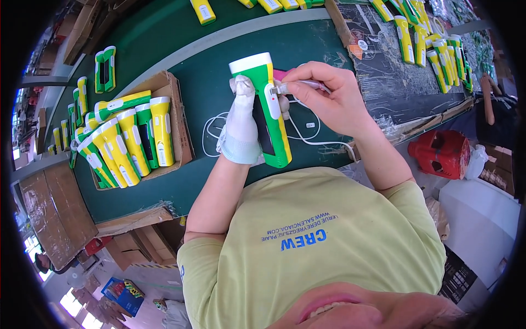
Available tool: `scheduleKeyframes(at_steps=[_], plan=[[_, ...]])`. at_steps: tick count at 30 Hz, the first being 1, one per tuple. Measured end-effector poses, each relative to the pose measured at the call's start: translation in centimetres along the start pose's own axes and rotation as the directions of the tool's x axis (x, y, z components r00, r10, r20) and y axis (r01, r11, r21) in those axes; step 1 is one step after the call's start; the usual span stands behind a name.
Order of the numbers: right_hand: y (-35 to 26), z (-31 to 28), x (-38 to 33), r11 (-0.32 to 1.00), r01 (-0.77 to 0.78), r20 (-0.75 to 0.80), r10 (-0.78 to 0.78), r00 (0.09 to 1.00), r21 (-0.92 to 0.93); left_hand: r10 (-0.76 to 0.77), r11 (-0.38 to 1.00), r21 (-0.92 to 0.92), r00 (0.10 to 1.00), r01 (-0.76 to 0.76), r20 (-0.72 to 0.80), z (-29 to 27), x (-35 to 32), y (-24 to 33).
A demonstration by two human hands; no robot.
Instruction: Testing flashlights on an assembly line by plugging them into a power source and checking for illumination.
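Honestly, the gloved left hand [241,123] is wrapped around a green-and-yellow flashlight [267,107] held above the green table [208,82], while the bare right hand [323,93] pinches a small plug [276,89] at its side. If that pinch comes in crooked, I'd guess the plug skids off, and the white cable [307,140] looping underneath looks easy to snag.

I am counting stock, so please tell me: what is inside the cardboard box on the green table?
The cardboard box holds green and yellow flashlights with white heads, lying side by side and overlapping. I cannot see the box bottom or any flashlights beneath them.
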State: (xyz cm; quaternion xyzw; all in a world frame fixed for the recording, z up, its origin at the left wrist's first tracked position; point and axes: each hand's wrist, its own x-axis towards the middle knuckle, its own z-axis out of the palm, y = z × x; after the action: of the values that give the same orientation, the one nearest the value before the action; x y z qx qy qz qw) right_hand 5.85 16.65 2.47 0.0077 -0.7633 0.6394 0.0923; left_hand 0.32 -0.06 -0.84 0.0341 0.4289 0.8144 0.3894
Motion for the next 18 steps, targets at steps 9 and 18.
scheduleKeyframes(at_steps=[9,18], plan=[[-0.3,0.5,-0.4,0.959,0.258,0.009,-0.259,0.966,-0.119,0.332,0.895,0.284,0.939,-0.344,0.091,-0.4,-1.2,-0.3],[7.0,-5.3,1.2,0.951,-0.193,-0.447,0.286,0.848,0.241,0.468,0.871,0.065,0.862,-0.488,0.194,0.9,-0.7,0.7]])
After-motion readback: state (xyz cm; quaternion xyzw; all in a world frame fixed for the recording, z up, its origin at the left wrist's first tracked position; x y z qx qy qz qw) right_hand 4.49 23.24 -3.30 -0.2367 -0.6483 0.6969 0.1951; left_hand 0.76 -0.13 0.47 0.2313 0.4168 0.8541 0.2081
